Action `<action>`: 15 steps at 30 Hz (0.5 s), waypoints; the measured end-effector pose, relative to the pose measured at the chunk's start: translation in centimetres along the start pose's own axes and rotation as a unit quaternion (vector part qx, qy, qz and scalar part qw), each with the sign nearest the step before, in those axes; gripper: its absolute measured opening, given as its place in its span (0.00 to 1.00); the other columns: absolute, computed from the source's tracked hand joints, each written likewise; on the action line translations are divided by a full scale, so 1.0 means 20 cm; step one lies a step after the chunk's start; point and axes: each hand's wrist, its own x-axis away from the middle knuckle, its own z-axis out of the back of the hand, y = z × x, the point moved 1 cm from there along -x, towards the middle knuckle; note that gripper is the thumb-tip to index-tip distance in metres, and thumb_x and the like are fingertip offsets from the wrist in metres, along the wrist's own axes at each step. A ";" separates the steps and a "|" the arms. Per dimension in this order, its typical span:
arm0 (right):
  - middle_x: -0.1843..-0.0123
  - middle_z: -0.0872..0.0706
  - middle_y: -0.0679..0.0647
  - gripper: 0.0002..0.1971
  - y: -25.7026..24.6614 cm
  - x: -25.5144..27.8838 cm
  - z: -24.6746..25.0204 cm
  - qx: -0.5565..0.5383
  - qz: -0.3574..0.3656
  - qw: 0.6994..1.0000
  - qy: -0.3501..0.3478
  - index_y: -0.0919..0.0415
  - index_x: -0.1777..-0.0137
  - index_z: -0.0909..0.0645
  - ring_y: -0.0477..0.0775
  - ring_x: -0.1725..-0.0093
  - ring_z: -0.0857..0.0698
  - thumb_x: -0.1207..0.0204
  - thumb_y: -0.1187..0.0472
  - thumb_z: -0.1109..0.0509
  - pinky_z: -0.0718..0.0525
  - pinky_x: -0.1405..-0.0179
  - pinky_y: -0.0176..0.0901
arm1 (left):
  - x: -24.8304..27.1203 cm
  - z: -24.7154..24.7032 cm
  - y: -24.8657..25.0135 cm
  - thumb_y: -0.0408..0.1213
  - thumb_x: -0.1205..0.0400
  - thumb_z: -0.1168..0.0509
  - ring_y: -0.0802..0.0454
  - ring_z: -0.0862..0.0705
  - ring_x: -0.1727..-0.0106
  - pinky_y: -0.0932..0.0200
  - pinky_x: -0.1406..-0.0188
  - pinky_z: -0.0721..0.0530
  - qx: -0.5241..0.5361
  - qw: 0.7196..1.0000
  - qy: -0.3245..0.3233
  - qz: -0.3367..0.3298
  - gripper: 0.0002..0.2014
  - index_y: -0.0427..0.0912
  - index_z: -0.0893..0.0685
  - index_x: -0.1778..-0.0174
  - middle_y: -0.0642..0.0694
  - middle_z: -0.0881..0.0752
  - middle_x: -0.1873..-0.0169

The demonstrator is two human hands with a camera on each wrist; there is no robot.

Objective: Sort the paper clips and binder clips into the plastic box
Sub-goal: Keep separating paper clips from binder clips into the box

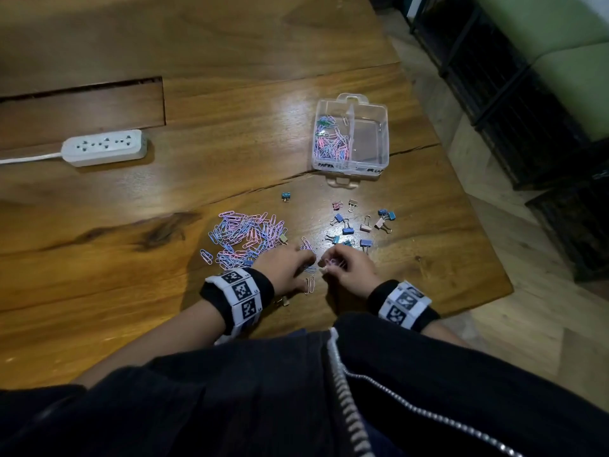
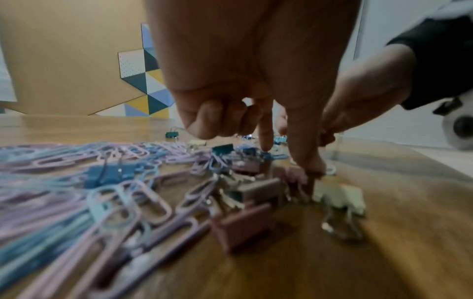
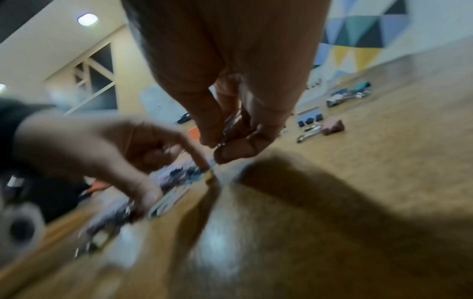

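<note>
A clear plastic box [image 1: 351, 159] stands open at the far right of the wooden table, with paper clips [image 1: 331, 143] in its left compartment. A pile of pink and blue paper clips [image 1: 245, 235] lies in front of my left hand [image 1: 309, 265]. Loose binder clips [image 1: 359, 225] are scattered to the right. My left hand [image 2: 289, 159] presses its index finger [image 2: 265, 141] and thumb down on clips on the table, with the other fingers curled. My right hand [image 1: 324, 267] pinches a small bunch of pink paper clips [image 3: 231, 123] just above the table.
A white power strip [image 1: 103, 147] with its cable lies far left. Two paper clips [image 1: 309, 285] lie between my wrists, and a beige binder clip [image 1: 283, 301] lies by my left wrist. The table edge [image 1: 481, 232] runs close on the right. Dark cabinets [image 1: 527, 127] stand beyond.
</note>
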 end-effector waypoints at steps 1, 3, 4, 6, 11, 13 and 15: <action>0.60 0.19 0.50 0.07 0.00 0.00 0.03 -0.065 -0.030 0.997 -0.003 0.68 0.48 0.21 0.47 0.61 0.21 0.24 0.70 0.37 0.24 0.68 0.25 | 0.00 -0.01 0.00 0.51 0.25 0.33 0.46 0.22 0.39 0.51 0.41 0.20 0.004 1.000 0.001 0.002 0.26 0.49 0.28 0.32 0.44 0.21 0.40; 0.64 0.20 0.51 0.07 -0.01 0.01 0.08 -0.217 -0.093 0.971 -0.025 0.69 0.51 0.22 0.46 0.66 0.21 0.23 0.74 0.41 0.21 0.72 0.25 | -0.01 -0.01 0.01 0.50 0.23 0.35 0.47 0.22 0.39 0.53 0.42 0.21 0.014 1.000 0.013 0.002 0.23 0.48 0.26 0.33 0.45 0.21 0.41; 0.65 0.20 0.53 0.08 -0.02 0.01 0.10 -0.283 -0.113 0.952 -0.031 0.68 0.55 0.22 0.47 0.68 0.22 0.23 0.75 0.43 0.21 0.72 0.27 | -0.01 -0.01 0.02 0.50 0.22 0.36 0.48 0.22 0.40 0.54 0.43 0.22 0.018 1.000 0.021 0.000 0.21 0.47 0.24 0.35 0.45 0.21 0.42; 0.64 0.21 0.56 0.11 -0.02 0.00 0.13 -0.363 -0.127 0.923 -0.029 0.65 0.61 0.24 0.50 0.68 0.23 0.24 0.77 0.44 0.23 0.69 0.33 | -0.03 0.00 0.02 0.48 0.21 0.38 0.48 0.22 0.40 0.55 0.44 0.21 0.022 0.999 0.032 0.001 0.18 0.45 0.23 0.38 0.45 0.21 0.42; 0.68 0.22 0.52 0.10 0.00 -0.01 0.09 -0.297 -0.106 0.948 -0.027 0.60 0.67 0.27 0.45 0.72 0.23 0.26 0.72 0.36 0.25 0.71 0.32 | -0.03 0.00 0.05 0.45 0.21 0.39 0.48 0.21 0.43 0.51 0.45 0.17 0.047 0.998 0.031 0.000 0.15 0.45 0.24 0.41 0.45 0.21 0.44; 0.67 0.21 0.52 0.10 0.02 -0.03 0.06 -0.195 -0.088 0.977 0.005 0.57 0.67 0.28 0.48 0.69 0.20 0.29 0.69 0.31 0.20 0.65 0.37 | -0.02 -0.02 0.06 0.51 0.24 0.36 0.48 0.22 0.43 0.52 0.46 0.18 0.034 0.999 0.028 -0.004 0.21 0.47 0.26 0.38 0.45 0.22 0.44; 0.61 0.17 0.55 0.10 0.03 -0.06 0.03 -0.078 -0.048 0.995 0.040 0.55 0.65 0.27 0.53 0.59 0.18 0.31 0.66 0.28 0.19 0.53 0.46 | -0.02 -0.03 0.07 0.55 0.26 0.34 0.46 0.23 0.41 0.51 0.46 0.20 0.001 1.000 0.022 -0.003 0.25 0.48 0.27 0.36 0.44 0.23 0.43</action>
